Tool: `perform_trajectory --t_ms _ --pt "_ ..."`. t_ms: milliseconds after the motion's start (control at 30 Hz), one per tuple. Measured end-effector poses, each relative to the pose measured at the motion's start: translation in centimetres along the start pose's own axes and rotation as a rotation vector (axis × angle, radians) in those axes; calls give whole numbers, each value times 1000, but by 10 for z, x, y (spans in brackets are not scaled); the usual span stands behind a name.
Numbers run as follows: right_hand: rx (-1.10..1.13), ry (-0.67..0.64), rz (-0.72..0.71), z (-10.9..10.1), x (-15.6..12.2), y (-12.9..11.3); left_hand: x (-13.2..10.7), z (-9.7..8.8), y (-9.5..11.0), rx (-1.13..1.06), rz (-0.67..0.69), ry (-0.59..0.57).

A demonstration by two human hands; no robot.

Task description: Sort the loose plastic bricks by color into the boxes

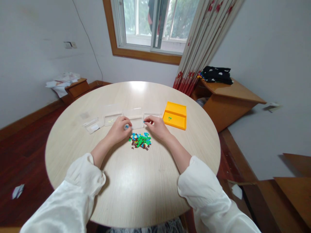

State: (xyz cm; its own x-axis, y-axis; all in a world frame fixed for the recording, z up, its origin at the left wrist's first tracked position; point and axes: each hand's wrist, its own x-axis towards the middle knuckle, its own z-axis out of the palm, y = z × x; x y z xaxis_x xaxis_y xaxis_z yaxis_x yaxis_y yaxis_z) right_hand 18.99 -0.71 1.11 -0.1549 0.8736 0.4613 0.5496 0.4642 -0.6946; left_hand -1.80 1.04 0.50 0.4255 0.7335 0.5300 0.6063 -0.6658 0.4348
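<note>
A heap of small building bricks in green, blue, brown and pale yellow lies on the table between my wrists. My left hand is curled with its fingers pinched on a small blue brick. Across from it, my right hand pinches another tiny blue brick at its fingertips. Between the hands sits a clear plastic box with its lid folded back. Another clear box, holding a few pale yellow pieces, stands left of it. A third clear box is partly hidden behind my right hand.
On the right, an open yellow case holds a few green pieces. A smaller clear box with a white piece inside lies at the left. The round table has a curved edge; a wooden cabinet stands beyond it.
</note>
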Motion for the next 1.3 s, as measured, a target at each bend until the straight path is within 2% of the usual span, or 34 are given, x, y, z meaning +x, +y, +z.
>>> perform_trajectory --t_ms 133,233,333,433,667,767,933,1033,1300 --pt "61 -16 -13 2 -1 -5 0 1 15 -42 77 73" --pt "101 -50 -20 3 -2 -12 -1 5 23 -90 153 76" --pt "134 -82 -29 3 -3 -16 -1 8 25 -87 168 90" --pt "149 -103 -27 3 -4 -18 -1 8 25 -54 121 97" --pt "186 -147 -20 4 -4 -18 0 5 27 -28 29 34" --pt "99 -160 -15 0 -3 -16 1 5 23 -15 -6 70" --pt "-166 -346 56 -14 -2 -11 1 5 9 27 -102 182" --pt "-216 -448 85 -19 -2 -12 1 5 3 49 -141 201" --pt "-213 -488 84 -17 -4 -14 2 7 -1 50 -166 186"
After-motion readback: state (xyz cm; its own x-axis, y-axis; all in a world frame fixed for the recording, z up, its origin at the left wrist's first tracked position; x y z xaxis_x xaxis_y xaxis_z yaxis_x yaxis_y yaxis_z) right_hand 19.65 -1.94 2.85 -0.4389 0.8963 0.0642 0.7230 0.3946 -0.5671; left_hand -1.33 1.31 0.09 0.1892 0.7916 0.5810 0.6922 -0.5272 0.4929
